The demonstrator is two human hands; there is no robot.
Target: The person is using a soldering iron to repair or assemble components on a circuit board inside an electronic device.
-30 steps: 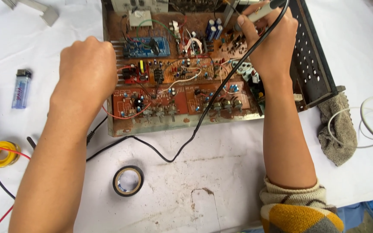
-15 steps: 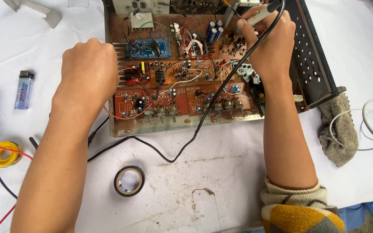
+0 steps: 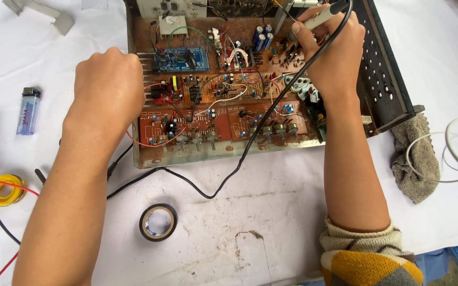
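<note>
The right hand (image 3: 334,58) was closed around a pale pen-shaped tool (image 3: 316,16), gripped like a pencil over the far right part of an open rusty electronics chassis (image 3: 382,79); the tool's tip was hidden behind the fingers, so whether it touched a part could not be told. A black cable (image 3: 250,143) ran from the tool across the brown circuit boards (image 3: 229,119) and off the near edge onto the white cloth (image 3: 271,222). The left hand (image 3: 107,87) was curled into a loose fist, knuckles up, resting at the chassis's left edge beside a blue circuit board (image 3: 181,59); what it held, if anything, could not be told. Nearer the person lay a roll of black tape (image 3: 158,222). To the left lay a blue lighter (image 3: 28,111) and a yellow spool (image 3: 3,190), to the right a grey rag (image 3: 414,159).
</note>
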